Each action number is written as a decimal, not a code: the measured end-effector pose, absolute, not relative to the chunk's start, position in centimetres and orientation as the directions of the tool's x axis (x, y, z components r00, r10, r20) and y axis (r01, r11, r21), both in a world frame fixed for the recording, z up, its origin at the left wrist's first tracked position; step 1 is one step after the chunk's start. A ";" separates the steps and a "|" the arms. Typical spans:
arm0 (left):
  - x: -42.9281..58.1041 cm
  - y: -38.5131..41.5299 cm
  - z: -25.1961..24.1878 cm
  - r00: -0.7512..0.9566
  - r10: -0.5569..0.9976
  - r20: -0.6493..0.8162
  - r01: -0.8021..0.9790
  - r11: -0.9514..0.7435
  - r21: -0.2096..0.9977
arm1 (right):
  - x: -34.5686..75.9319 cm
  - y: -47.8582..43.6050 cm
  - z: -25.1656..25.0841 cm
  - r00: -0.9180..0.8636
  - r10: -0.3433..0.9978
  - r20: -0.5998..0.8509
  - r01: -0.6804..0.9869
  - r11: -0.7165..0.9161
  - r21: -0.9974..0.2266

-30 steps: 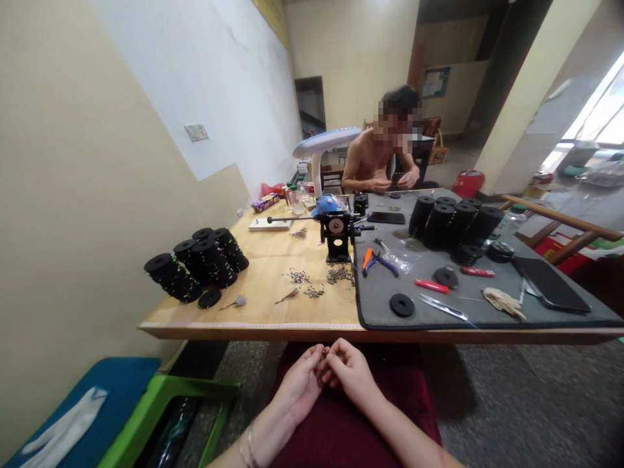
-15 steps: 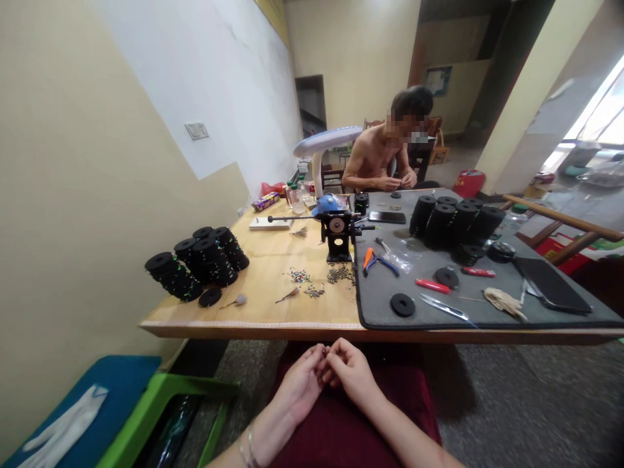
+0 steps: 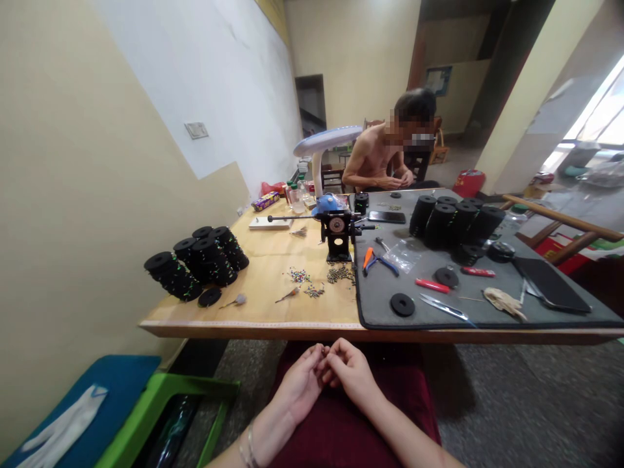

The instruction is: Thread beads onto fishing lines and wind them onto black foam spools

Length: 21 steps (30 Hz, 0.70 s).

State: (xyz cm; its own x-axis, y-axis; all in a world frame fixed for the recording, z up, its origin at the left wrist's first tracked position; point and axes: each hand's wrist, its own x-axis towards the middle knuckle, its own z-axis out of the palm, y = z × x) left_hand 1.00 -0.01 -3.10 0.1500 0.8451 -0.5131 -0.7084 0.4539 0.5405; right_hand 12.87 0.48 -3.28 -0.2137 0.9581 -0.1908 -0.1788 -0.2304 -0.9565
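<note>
My left hand [image 3: 301, 380] and my right hand [image 3: 351, 370] meet over my lap, below the front edge of the wooden table [image 3: 263, 279]. Their fingertips are pinched together around something too small to make out. Both hands rest above a dark red cloth [image 3: 341, 429] on my legs. On the table nearest my hands lie small scattered beads and metal bits [image 3: 316, 283], a black hand-crank winder [image 3: 336, 234] and a grey mat [image 3: 468, 292].
Black spools [image 3: 195, 263] stand at the table's left, more spools [image 3: 453, 221] on the mat. Pliers [image 3: 377, 261], scissors [image 3: 446, 309], a red tool [image 3: 431, 285], a tablet [image 3: 550, 283] and a lamp [image 3: 324, 146] are there. Another person [image 3: 385, 162] works at the far end. A green stool [image 3: 166, 406] stands lower left.
My hands stay pinched together in the same place. The person at the far end has leaned a little to the right.
</note>
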 end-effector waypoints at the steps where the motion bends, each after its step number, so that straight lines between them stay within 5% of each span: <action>1: 1.0 0.0 -3.1 0.147 0.844 -0.515 -0.709 0.453 0.540 | 12.9 0.5 -3.3 -0.212 0.959 -0.190 -0.178 -0.229 -0.957; 21: 0.9 -0.1 -3.2 0.164 0.856 -0.491 -0.683 0.457 0.569 | 12.8 0.5 -3.5 -0.213 0.960 -0.179 -0.163 -0.216 -0.963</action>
